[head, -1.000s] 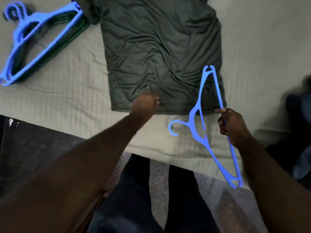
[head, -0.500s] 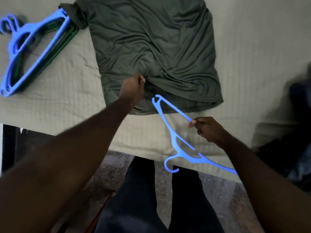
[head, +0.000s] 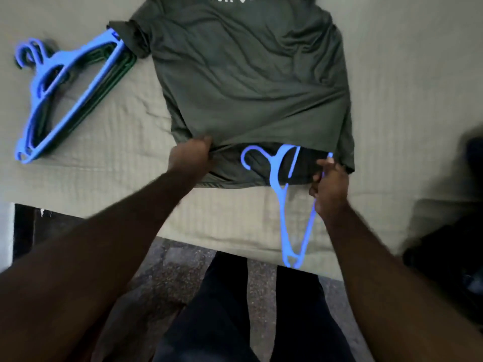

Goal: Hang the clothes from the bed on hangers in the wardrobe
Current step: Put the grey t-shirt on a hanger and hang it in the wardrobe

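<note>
Grey-green quilted bed (head: 407, 82), dark green T-shirt (head: 251, 82) spread flat, stacked blue and green hangers (head: 70, 97) at left

Smooth matt cloth shirt (head: 251, 82), glossy plastic hanger (head: 283, 205) (blue), ribbed woven bedcover (head: 112, 158).

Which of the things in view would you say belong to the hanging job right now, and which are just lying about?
In use:
- dark green shirt, hem lifted by left hand
- blue hanger in right hand

Lying about:
- pile of spare hangers on the bed
- dark heap at the right edge
</note>
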